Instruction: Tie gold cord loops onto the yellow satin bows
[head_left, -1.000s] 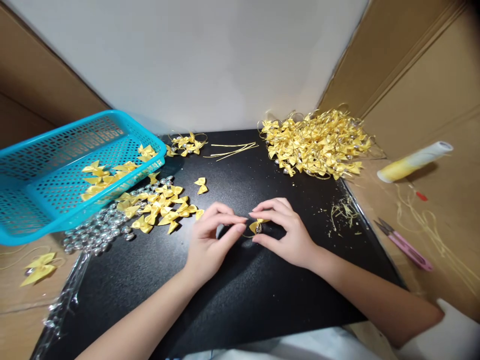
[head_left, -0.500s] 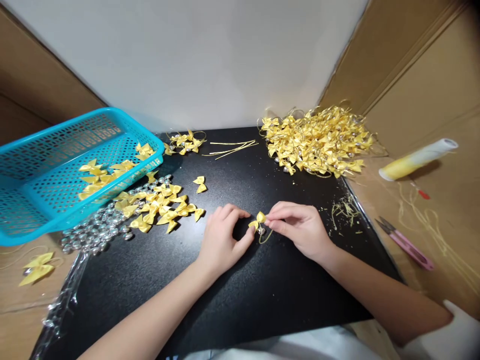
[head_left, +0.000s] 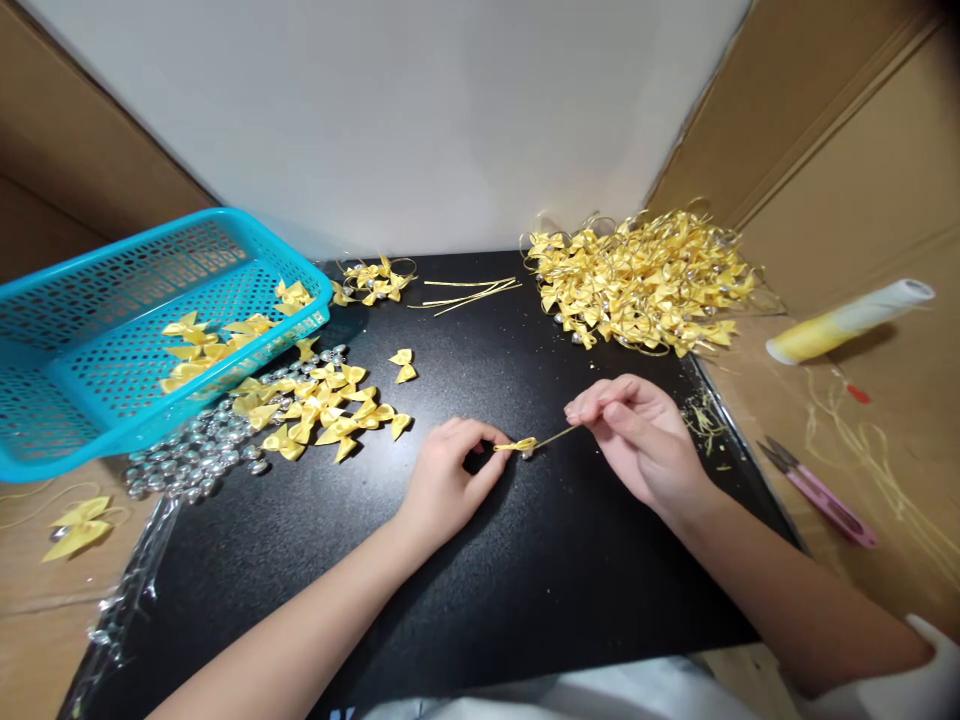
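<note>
- The left hand (head_left: pixel 450 475) pinches one end of a yellow bow (head_left: pixel 517 446) between thumb and forefinger, low over the black counter (head_left: pixel 480 590).
- The right hand (head_left: pixel 645 440) has its fingertips closed on the far end of a thin cord (head_left: pixel 559 436), which runs straight from the bow; its other fingers curl inward.
- The bow is between the two hands, near the middle of the counter, with a small silver bead (head_left: pixel 526 455) at its underside.
- Left of the hands, loose yellow bows (head_left: pixel 322 405) lie beside a spread of silver beads (head_left: pixel 195 455), next to a blue basket (head_left: pixel 90 370) holding more bows.
- At the back, cut cords (head_left: pixel 472 295) lie between a small cluster of corded bows (head_left: pixel 379 282) and a large heap (head_left: pixel 637 280).
- On the right, pink-handled snips (head_left: pixel 825 500) lie beyond the counter's edge, near a yellow-and-white roll (head_left: pixel 851 322).
</note>
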